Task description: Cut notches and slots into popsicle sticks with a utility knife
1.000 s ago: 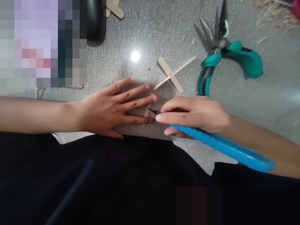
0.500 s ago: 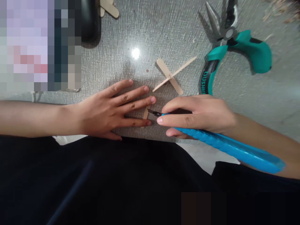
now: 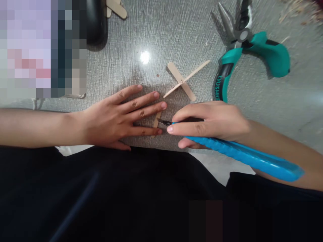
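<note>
"Wooden stick: where is it?"

"On the grey tabletop, passing beneath the index and middle fingers of my left hand, which lies flat and spread, grasping nothing. My right hand grips a blue cutter, its blade at the stick."

"Which step?"

"Cutting or scoring, I judge; the next move calls for steady pressure, fingers clear."

"Changed since a second ago?"

"Barely: same hand poses; the pliers sit slightly higher in view."

Blue knife slanted; wooden stick flat.
</note>
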Available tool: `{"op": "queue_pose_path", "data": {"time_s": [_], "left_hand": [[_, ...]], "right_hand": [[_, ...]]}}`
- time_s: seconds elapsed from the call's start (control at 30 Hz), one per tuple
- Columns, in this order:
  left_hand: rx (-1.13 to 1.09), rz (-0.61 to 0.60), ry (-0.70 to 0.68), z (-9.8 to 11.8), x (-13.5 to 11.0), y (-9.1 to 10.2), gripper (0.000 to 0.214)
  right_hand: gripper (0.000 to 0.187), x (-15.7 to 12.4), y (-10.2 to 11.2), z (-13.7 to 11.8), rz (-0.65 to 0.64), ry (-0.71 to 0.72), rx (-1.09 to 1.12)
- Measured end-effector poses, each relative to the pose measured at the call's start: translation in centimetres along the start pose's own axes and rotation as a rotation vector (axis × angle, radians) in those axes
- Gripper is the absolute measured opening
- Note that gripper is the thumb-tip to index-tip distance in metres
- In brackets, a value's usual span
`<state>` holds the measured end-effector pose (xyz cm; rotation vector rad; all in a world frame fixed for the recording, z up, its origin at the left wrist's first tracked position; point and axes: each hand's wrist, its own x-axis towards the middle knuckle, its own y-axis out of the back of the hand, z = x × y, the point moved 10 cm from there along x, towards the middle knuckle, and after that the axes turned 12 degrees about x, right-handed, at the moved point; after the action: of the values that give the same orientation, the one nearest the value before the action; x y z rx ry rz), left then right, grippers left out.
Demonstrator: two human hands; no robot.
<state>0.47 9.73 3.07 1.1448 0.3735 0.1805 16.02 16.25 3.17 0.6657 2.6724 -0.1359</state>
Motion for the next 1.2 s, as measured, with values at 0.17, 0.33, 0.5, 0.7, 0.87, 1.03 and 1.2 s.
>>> {"op": "queue_pose_path", "data": {"time_s": [0.17, 0.33, 0.5, 0.7, 0.87, 1.03, 1.2], "left_hand": [[0.001, 0.056, -0.003, 0.0, -0.2, 0.6, 0.093], [0.034, -0.029, -0.006, 0.0, -0.1, 0.1, 0.098], [0.049, -0.031, -0.022, 0.1, 0.0, 0.1, 0.097], [0.054, -0.021, -0.014, 0.4, 0.0, 0.4, 0.092], [0.115, -0.022, 0.037, 0.3, 0.0, 0.5, 0.097], [0.164, -0.022, 0.044, 0.4, -0.1, 0.7, 0.098], [0.159, -0.082, 0.031, 0.5, -0.1, 0.5, 0.096]], "right_hand": [[0.020, -0.5, -0.7, -1.5, -0.015, 0.298, -0.195], [0.028, -1.0, -1.2, -2.7, -0.039, 0.595, -0.342], [0.031, -0.8, -1.2, -2.5, -0.082, 0.630, -0.368], [0.027, -0.8, -1.5, -2.6, -0.076, 0.599, -0.428], [0.025, -0.6, -1.6, -2.5, -0.089, 0.557, -0.417], [0.023, -0.6, -1.5, -2.8, -0.084, 0.562, -0.434], [0.024, -0.6, -1.6, -2.6, -0.100, 0.559, -0.441]]}}
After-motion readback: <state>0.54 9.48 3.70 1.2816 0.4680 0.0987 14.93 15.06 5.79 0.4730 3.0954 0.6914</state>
